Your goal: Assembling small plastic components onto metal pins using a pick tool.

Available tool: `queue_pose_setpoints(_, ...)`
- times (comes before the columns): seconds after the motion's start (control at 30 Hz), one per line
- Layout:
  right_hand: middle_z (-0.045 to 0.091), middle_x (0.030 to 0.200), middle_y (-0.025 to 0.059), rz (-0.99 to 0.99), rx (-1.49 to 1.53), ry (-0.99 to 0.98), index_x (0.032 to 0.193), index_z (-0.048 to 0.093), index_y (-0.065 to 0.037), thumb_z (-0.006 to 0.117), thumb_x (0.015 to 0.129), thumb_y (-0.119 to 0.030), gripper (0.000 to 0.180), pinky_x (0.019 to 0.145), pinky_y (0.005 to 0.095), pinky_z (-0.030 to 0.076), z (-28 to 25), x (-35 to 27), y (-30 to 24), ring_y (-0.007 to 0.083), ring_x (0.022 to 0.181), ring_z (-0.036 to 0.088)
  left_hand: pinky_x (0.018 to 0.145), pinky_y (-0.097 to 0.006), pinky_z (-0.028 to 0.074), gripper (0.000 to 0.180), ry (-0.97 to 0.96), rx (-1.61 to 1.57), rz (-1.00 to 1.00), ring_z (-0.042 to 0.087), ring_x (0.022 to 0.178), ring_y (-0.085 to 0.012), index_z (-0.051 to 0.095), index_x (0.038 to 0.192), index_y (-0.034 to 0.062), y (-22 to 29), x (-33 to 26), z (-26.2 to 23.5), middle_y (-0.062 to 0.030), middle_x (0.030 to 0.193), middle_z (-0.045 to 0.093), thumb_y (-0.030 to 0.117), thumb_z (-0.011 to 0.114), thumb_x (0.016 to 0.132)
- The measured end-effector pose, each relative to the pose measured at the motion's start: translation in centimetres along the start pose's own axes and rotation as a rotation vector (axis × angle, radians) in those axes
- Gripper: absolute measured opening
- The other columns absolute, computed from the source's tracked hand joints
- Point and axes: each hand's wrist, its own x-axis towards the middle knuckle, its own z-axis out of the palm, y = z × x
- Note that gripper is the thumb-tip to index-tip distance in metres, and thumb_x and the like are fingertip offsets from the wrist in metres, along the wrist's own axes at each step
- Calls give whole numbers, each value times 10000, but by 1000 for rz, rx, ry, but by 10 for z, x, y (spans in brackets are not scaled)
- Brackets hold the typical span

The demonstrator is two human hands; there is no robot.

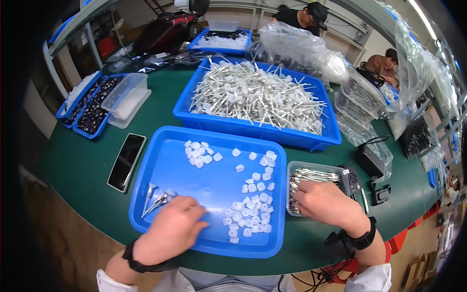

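My left hand [176, 221] is over the near left part of a blue tray [170, 160], its fingers curled; what they hold, if anything, is hidden. Beside it lie a few metal pins with wider heads [152, 197]. Small white plastic caps [253, 214] are scattered along the tray's right side, and a smaller cluster of the same caps [197, 153] sits toward its far edge. To the right, my right hand [328, 202] reaches into a clear plastic box [316, 168] of thin metal pins [314, 175]. Its fingertips are pinched together among them, and their contents cannot be made out.
A large blue bin [233, 124] heaped with white-capped metal pins stands behind the tray. A phone [126, 163] lies left of the tray; small blue trays of dark parts [95, 109] are farther left. A black adapter [369, 160] sits at right. Two people work beyond the table.
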Motion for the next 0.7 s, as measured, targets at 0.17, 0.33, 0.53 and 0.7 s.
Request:
queue_pose_setpoints(0.17,540,755,120,6,167,88,767,552,0,597,746,-108,119,599,368,476,-6,0,1,274,722,580,677,-375,457,226,-91,-79,-55,553,765,-328,586,888,-1,2,18,29,-158,844,557,63,665,687)
queue_pose_setpoints(0.33,580,721,110,189,475,262,820,561,-5,616,768,-103,124,548,318,460,-29,-13,-3,238,635,593,638,-372,447,174,-150,-155,-73,536,712,-323,562,828,4,-3,31,45,-153,801,538,51,659,692)
queue_pose_setpoints(0.53,602,740,35,141,1063,584,911,581,25,647,758,-6,170,522,174,413,-39,-18,-42,55,638,564,581,-315,447,132,-185,-283,-106,543,658,-247,557,814,4,-3,25,37,-124,790,525,20,637,710)
queue_pose_setpoints(0.7,603,738,54,-162,1281,462,952,621,9,605,794,13,158,533,182,421,-31,-9,-68,60,621,547,608,-267,466,131,-24,-392,-72,560,681,-158,587,902,-4,-14,19,16,-79,803,538,10,598,772)
